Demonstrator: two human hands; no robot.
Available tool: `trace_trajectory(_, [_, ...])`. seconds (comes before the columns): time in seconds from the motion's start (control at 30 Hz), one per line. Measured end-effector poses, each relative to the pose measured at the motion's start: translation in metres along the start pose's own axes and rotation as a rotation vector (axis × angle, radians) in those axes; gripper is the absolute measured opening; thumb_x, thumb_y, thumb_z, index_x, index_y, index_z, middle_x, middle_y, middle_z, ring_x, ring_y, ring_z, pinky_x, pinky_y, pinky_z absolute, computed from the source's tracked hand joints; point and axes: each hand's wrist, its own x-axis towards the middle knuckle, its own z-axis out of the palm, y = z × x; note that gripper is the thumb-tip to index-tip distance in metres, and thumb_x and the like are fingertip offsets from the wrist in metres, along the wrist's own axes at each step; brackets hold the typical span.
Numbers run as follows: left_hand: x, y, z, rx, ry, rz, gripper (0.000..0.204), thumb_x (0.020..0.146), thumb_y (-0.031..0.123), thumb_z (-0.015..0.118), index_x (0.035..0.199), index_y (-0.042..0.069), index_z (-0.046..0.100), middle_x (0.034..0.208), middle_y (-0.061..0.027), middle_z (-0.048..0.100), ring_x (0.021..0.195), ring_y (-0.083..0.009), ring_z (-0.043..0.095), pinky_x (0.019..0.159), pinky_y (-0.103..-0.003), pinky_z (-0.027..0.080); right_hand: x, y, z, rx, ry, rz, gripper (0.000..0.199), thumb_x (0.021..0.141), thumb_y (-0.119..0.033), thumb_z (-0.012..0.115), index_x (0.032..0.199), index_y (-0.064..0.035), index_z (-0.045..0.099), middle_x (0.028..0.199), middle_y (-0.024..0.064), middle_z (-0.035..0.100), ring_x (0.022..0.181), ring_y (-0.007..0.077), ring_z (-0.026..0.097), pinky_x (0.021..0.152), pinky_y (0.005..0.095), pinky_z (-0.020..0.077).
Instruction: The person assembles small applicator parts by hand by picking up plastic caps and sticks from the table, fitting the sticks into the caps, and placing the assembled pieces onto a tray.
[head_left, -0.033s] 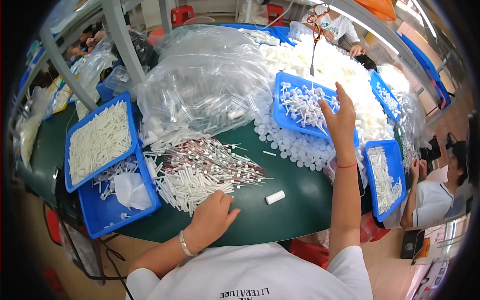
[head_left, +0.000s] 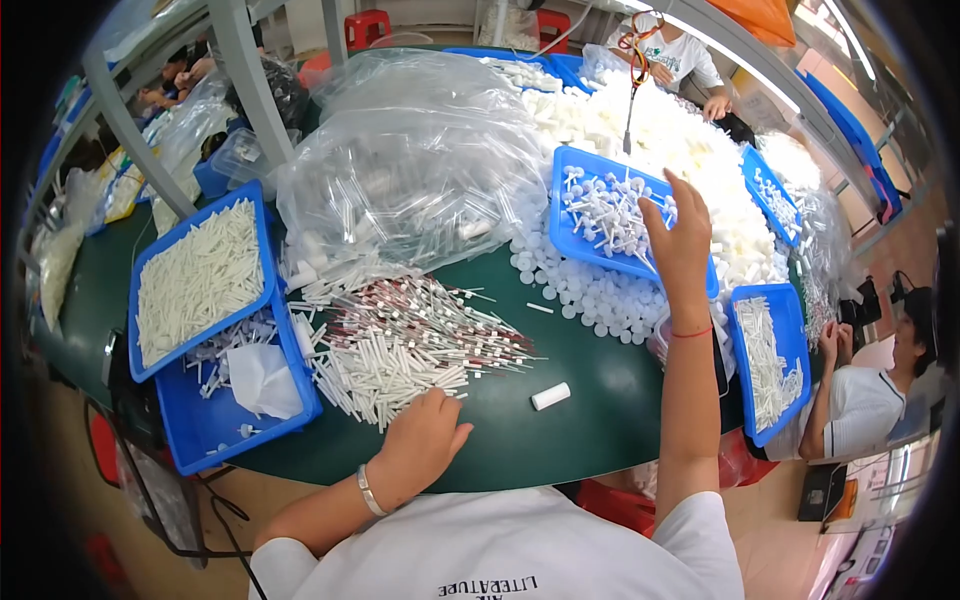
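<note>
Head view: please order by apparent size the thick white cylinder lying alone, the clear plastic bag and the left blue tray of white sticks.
1. Clear plastic bag
2. Left blue tray of white sticks
3. Thick white cylinder

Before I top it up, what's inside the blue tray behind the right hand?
Heaped white stemmed pieces with round heads. The right hand hides part of the blue tray; anything beneath the heap is covered.

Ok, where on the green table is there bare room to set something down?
The green table is bare around the white cylinder, between left hand and right forearm. It is crowded at the white stick pile and the blue tray by the right hand.
</note>
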Motion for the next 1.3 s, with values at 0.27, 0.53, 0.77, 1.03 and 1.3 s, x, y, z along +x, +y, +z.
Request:
trace_trajectory(0.27, [-0.012, -0.014, 0.022, 0.136, -0.052, 0.099, 0.012, 0.079, 0.005, 0.062, 0.088, 0.002, 0.055, 0.085, -0.0134, 0.049, 0.078, -0.0295, 0.055, 0.064, -0.038, 0.048, -0.096, -0.103, 0.101, 0.473, -0.67, -0.126, 0.01, 0.078, -0.014, 0.066, 0.079, -0.0053, 0.071, 0.079, 0.0111, 0.064, 0.076, 0.0308, 0.061, 0.069, 0.0404, 0.0488])
trace_trajectory(0.53, [0.015, -0.013, 0.025, -0.323, 0.136, -0.003, 0.013, 0.084, 0.008, 0.063, 0.095, 0.002, 0.06, 0.081, -0.0127, 0.062, 0.066, -0.0237, 0.061, 0.059, -0.034, 0.049, -0.101, -0.108, 0.098, 0.384, -0.709, 0.035, 0.011, 0.082, -0.016, 0.064, 0.084, -0.0055, 0.068, 0.08, 0.0106, 0.06, 0.076, 0.0323, 0.061, 0.068, 0.0406, 0.0496])
trace_trajectory(0.77, [0.036, -0.011, 0.009, -0.985, 0.001, -0.427, 0.017, 0.092, 0.013, 0.061, 0.105, 0.003, 0.066, 0.084, -0.0014, 0.068, 0.058, -0.0029, 0.052, 0.048, -0.016, 0.04, -0.095, -0.103, 0.009, 1.422, -0.681, 1.023, 0.014, 0.094, -0.012, 0.056, 0.096, 0.0009, 0.059, 0.091, 0.0114, 0.067, 0.076, 0.0156, 0.065, 0.069, 0.0265, 0.052])
trace_trajectory(1.03, [0.045, 0.002, 0.01, -1.106, 0.003, -0.401, 0.02, 0.093, 0.017, 0.061, 0.108, 0.005, 0.063, 0.076, 0.0029, 0.062, 0.058, -0.002, 0.05, 0.05, -0.017, 0.04, -0.119, -0.11, -0.014, 1.52, -0.634, 0.944, 0.013, 0.093, -0.011, 0.058, 0.099, 0.001, 0.057, 0.095, 0.0153, 0.066, 0.077, 0.0176, 0.066, 0.073, 0.0283, 0.0532])
trace_trajectory(1.3, [0.043, 0.003, 0.009, -1.15, 0.042, -0.397, 0.019, 0.092, 0.015, 0.063, 0.107, 0.003, 0.063, 0.079, 0.0007, 0.064, 0.06, -0.002, 0.051, 0.05, -0.017, 0.04, -0.129, -0.115, -0.016, 1.516, -0.6, 0.955, 0.01, 0.093, -0.006, 0.058, 0.1, 0.0015, 0.058, 0.096, 0.0135, 0.066, 0.079, 0.0172, 0.066, 0.075, 0.0279, 0.0536])
